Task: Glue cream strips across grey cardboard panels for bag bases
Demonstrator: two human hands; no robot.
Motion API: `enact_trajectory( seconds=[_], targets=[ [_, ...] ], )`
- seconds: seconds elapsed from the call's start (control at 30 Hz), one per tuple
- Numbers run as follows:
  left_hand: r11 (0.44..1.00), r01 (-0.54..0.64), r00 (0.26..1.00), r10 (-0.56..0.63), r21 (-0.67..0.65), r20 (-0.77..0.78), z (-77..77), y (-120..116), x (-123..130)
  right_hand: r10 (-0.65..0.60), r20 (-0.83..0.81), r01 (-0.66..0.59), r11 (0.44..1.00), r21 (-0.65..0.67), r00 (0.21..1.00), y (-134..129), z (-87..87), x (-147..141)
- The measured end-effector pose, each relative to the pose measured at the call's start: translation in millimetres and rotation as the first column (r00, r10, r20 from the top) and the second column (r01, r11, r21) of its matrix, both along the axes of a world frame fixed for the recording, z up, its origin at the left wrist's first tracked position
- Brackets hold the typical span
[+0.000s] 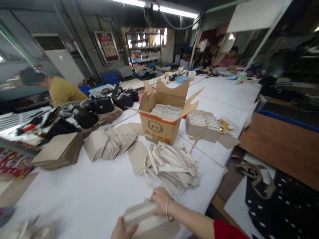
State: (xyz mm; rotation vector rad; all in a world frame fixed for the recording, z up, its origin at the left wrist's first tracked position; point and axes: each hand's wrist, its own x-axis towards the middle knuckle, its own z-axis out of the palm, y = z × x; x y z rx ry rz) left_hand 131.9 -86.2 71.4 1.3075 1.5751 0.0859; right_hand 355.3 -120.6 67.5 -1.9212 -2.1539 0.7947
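My right hand (161, 201), with a bracelet at the wrist, grips the far edge of a flat beige panel (152, 225) with its fingers curled. At the near left edge, my left hand (122, 229) holds the same panel, thumb on top; the bottom of the picture cuts this hand off. Paler bands run across the panel, which is slightly blurred. Just beyond my right hand lies a loose heap of pale strips (174, 162). Behind the heap stands an open cardboard box (160, 127) with pale folded pieces (166, 111) inside.
Beige panels lie in a neat stack (58, 149), a fanned pile (112, 141) and a tied bundle (203, 124) on the white table (82, 196). Black bags (104, 105) sit at the left, near a person in yellow (66, 91). Polka-dot fabric (281, 202) hangs right.
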Motion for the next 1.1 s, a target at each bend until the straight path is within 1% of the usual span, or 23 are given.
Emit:
enact_trajectory(
  seconds=[0.03,0.07,0.1,0.13,0.17,0.23,0.33,0.4,0.47,0.53,0.63,0.7,0.77,0.9,1.03,1.1],
  targets=[
    [1.0,-0.017,0.999,0.018,0.018,-0.039,-4.8,-9,-5,0.001,0.009,0.0,0.999,-0.053,1.0,-3,1.8,0],
    [0.992,0.041,0.994,-0.028,0.119,-0.108,-8.6,-16,-8,0.0,0.001,0.0,0.997,-0.08,1.0,-6,3.4,1],
    [0.97,0.109,0.983,-0.074,0.215,-0.166,-11.1,-22,-11,-0.003,-0.009,0.002,0.995,-0.102,1.0,-9,4.8,2],
    [0.946,0.155,0.973,-0.097,0.284,-0.209,-12.3,-27,-12,-0.012,-0.017,0.01,0.993,-0.116,1.0,-12,5.9,3],
    [0.923,0.208,0.961,-0.13,0.325,-0.246,-12.3,-29,-12,-0.016,-0.026,0.013,0.993,-0.12,1.0,-14,6.7,3],
    [0.877,0.329,0.921,-0.216,0.351,-0.324,-9.9,-31,-8,-0.011,-0.025,0.008,0.993,-0.116,1.0,-19,7.7,2],
    [0.799,0.518,0.833,-0.389,0.306,-0.394,-5.2,-28,1,0.025,0.037,-0.022,0.997,-0.078,0.999,-24,8.0,-4],
    [0.761,0.588,0.789,-0.467,0.273,-0.399,-3.9,-25,6,0.034,0.103,-0.029,0.998,-0.049,0.994,-25,7.5,-10],
    [0.747,0.612,0.771,-0.491,0.26,-0.405,-3.3,-23,9,0.031,0.153,-0.027,0.999,-0.031,0.988,-25,6.7,-15],
    [0.737,0.619,0.764,-0.484,0.271,-0.428,-2.4,-22,10,0.019,0.178,-0.015,1.0,-0.021,0.984,-25,6.3,-18],
    [0.702,0.634,0.751,-0.459,0.323,-0.475,0.6,-24,10,-0.004,0.187,0.004,1.0,0.005,0.982,-25,8.3,-21],
    [0.674,0.64,0.747,-0.436,0.368,-0.502,2.7,-29,8,-0.014,0.187,0.009,1.0,0.027,0.982,-28,11.7,-22],
    [0.66,0.64,0.747,-0.415,0.394,-0.519,3.7,-35,5,-0.021,0.181,0.011,0.998,0.054,0.983,-32,16.1,-24],
    [0.662,0.618,0.767,-0.39,0.423,-0.51,0.6,-52,-4,-0.01,0.161,-0.007,0.994,0.108,0.987,-44,23.5,-28],
    [0.667,0.579,0.805,-0.378,0.468,-0.458,-3.8,-66,-12,0.018,0.166,-0.035,0.994,0.1,0.986,-52,26.1,-33],
    [0.671,0.57,0.812,-0.376,0.473,-0.446,-0.6,-70,-14,0.031,0.169,-0.047,0.994,0.096,0.985,-55,26.9,-35]
  ],
)
